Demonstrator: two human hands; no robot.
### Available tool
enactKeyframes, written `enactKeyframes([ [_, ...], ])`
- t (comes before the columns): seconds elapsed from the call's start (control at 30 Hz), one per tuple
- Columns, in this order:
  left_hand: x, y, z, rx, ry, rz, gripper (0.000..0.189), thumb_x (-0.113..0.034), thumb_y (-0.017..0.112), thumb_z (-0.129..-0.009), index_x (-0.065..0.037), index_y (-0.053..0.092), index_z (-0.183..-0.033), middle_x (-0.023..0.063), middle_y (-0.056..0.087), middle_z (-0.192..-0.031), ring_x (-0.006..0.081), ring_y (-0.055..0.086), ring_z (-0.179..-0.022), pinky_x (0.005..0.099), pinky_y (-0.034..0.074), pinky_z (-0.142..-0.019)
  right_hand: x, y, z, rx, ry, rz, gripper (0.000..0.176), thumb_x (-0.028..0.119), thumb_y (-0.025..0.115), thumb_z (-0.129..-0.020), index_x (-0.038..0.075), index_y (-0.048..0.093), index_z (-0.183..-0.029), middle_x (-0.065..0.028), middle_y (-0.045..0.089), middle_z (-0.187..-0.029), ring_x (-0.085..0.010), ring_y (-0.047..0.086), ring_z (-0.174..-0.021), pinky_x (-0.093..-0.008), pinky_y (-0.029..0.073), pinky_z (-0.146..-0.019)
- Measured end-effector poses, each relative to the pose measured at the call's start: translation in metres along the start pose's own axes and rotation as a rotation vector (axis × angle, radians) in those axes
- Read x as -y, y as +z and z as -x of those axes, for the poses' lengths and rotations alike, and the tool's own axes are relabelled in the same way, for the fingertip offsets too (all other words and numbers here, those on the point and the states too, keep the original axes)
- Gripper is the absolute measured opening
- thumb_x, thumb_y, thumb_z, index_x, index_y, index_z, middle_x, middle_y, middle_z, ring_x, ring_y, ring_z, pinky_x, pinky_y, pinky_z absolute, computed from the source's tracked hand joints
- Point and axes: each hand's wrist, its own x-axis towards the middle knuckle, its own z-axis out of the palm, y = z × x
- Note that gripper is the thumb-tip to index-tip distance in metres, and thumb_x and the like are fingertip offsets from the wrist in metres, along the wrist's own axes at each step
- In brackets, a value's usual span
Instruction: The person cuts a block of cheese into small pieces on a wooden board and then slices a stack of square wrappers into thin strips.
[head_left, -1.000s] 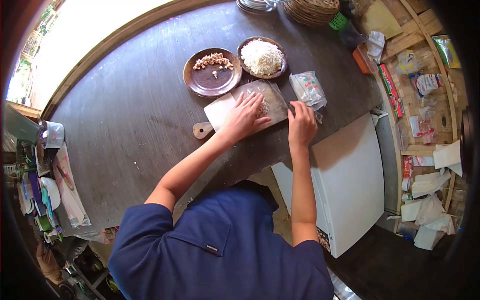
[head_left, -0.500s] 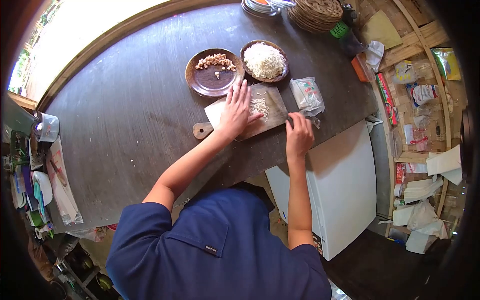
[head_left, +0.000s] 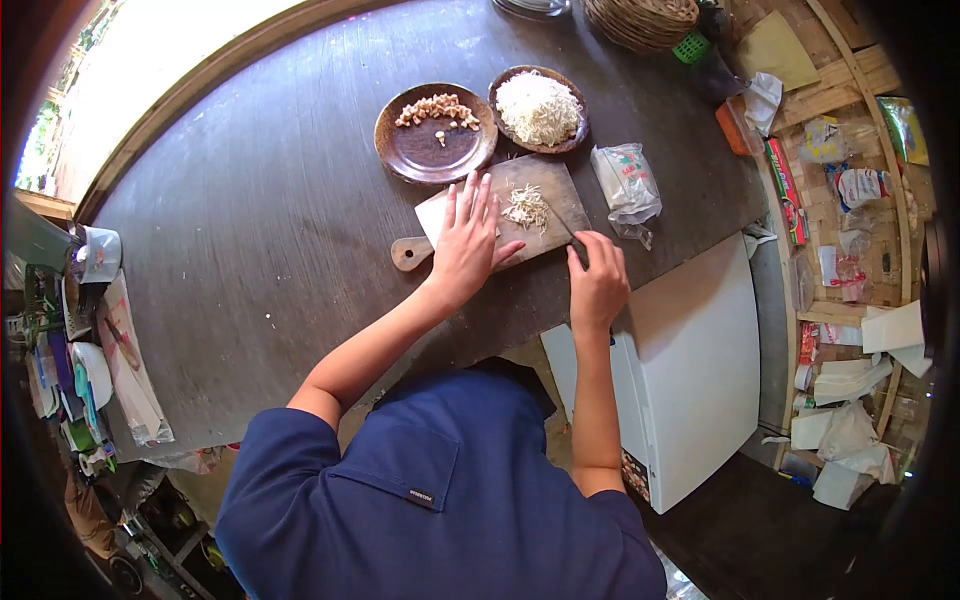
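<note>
A wooden cutting board [head_left: 560, 190] with a round-ended handle lies on the dark table. My left hand [head_left: 466, 243] is spread flat over a white slab [head_left: 431, 217] at the board's left side, covering most of it. My right hand [head_left: 600, 280] is closed on the handle of a knife [head_left: 563, 222], whose thin blade points up and left over the board. Between my hands lies a small heap of pale thin strips [head_left: 526, 208]. Behind the board are a brown plate [head_left: 425, 165] with beige chunks along its far side and a brown bowl [head_left: 583, 130] heaped with white shreds.
A white plastic packet [head_left: 627, 184] lies right of the board. Stacked woven baskets [head_left: 642, 22] stand at the far edge of the dark table [head_left: 270, 200]. A white appliance [head_left: 695, 370] is below right. Another knife [head_left: 124, 343] lies far left.
The pale strips have been gathered into a tighter heap. My left hand's thumb has drawn away from them, and the knife blade is more visible. The view has shifted slightly.
</note>
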Motion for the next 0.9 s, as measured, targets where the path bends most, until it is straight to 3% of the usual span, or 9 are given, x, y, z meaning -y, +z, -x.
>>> enactKeyframes([
  [0.17, -0.008, 0.004, -0.007, 0.021, 0.061, 0.125, 0.082, -0.056, 0.067, -0.098, 0.007, 0.054, -0.149, 0.0259, 0.039, -0.166, 0.0402, 0.026, -0.161, 0.0561, 0.020, -0.131, -0.006, -0.005, 0.022, -0.019, 0.341, -0.088, 0.029, 0.018, 0.085, -0.088, 0.010, 0.076, -0.114, -0.0044, 0.073, -0.117, -0.0304, 0.073, -0.102, -0.0432, 0.059, -0.086],
  [0.27, -0.008, 0.004, -0.017, 0.022, 0.026, 0.268, 0.092, -0.038, 0.074, -0.096, 0.011, 0.030, -0.161, 0.0295, 0.038, -0.166, 0.0403, 0.033, -0.158, 0.0447, 0.028, -0.130, 0.001, -0.006, 0.027, -0.007, 0.347, -0.207, 0.030, 0.019, 0.086, -0.087, 0.006, 0.078, -0.112, -0.0096, 0.074, -0.113, -0.0329, 0.073, -0.100, -0.0437, 0.058, -0.086],
  [0.37, -0.006, 0.005, -0.028, 0.073, 0.105, 0.292, 0.089, -0.034, 0.071, -0.098, 0.012, 0.028, -0.161, 0.0296, 0.037, -0.166, 0.0396, 0.034, -0.157, 0.0433, 0.028, -0.131, 0.008, -0.006, 0.023, -0.021, 0.397, -0.339, 0.031, 0.017, 0.088, -0.085, 0.002, 0.078, -0.111, -0.0132, 0.075, -0.110, -0.0340, 0.073, -0.101, -0.0430, 0.058, -0.088],
  [0.4, -0.007, 0.004, -0.030, 0.082, 0.129, 0.284, 0.085, -0.025, 0.068, -0.098, 0.013, 0.026, -0.161, 0.0300, 0.035, -0.166, 0.0388, 0.034, -0.157, 0.0424, 0.028, -0.131, 0.004, -0.003, 0.022, -0.010, 0.422, -0.329, 0.032, 0.016, 0.088, -0.085, 0.001, 0.078, -0.111, -0.0134, 0.075, -0.110, -0.0339, 0.073, -0.100, -0.0425, 0.058, -0.088],
  [0.5, -0.009, 0.011, -0.036, 0.108, 0.250, 0.089, 0.080, -0.018, 0.065, -0.096, 0.013, 0.029, -0.160, 0.0298, 0.037, -0.166, 0.0387, 0.038, -0.156, 0.0420, 0.027, -0.132, 0.004, 0.006, 0.022, 0.000, 0.428, -0.363, 0.032, 0.015, 0.088, -0.085, 0.000, 0.079, -0.112, -0.0139, 0.075, -0.110, -0.0334, 0.074, -0.099, -0.0415, 0.058, -0.088],
  [0.57, -0.008, 0.019, -0.033, 0.060, 0.256, 0.205, 0.079, -0.009, 0.063, -0.092, 0.014, 0.028, -0.160, 0.0312, 0.035, -0.166, 0.0402, 0.040, -0.154, 0.0432, 0.030, -0.130, 0.010, 0.008, 0.025, 0.025, 0.413, -0.448, 0.032, 0.014, 0.088, -0.085, -0.001, 0.079, -0.111, -0.0150, 0.075, -0.108, -0.0322, 0.074, -0.098, -0.0398, 0.058, -0.086],
  [0.67, -0.005, 0.008, -0.031, 0.110, 0.054, 0.663, 0.086, 0.002, 0.062, -0.086, 0.004, 0.028, -0.165, 0.0273, 0.034, -0.168, 0.0409, 0.039, -0.153, 0.0436, 0.037, -0.126, 0.013, 0.006, 0.027, 0.051, 0.446, -0.506, 0.031, 0.013, 0.088, -0.085, -0.001, 0.079, -0.111, -0.0144, 0.075, -0.108, -0.0301, 0.073, -0.094, -0.0392, 0.057, -0.084],
  [0.77, 0.006, 0.010, -0.034, 0.110, 0.095, 0.424, 0.085, 0.002, 0.064, -0.085, 0.003, 0.031, -0.164, 0.0251, 0.035, -0.167, 0.0401, 0.043, -0.151, 0.0441, 0.040, -0.124, 0.006, 0.007, 0.026, 0.011, 0.483, -0.465, 0.032, 0.014, 0.088, -0.085, -0.001, 0.080, -0.112, -0.0132, 0.075, -0.107, -0.0276, 0.072, -0.090, -0.0385, 0.057, -0.082],
  [0.9, 0.007, 0.004, -0.041, 0.170, 0.137, 0.448, 0.083, 0.004, 0.065, -0.084, 0.002, 0.035, -0.162, 0.0230, 0.041, -0.164, 0.0395, 0.047, -0.147, 0.0442, 0.044, -0.120, 0.007, 0.009, 0.024, 0.044, 0.459, -0.498, 0.033, 0.015, 0.089, -0.085, -0.001, 0.080, -0.113, -0.0115, 0.076, -0.105, -0.0250, 0.070, -0.087, -0.0370, 0.056, -0.079],
])
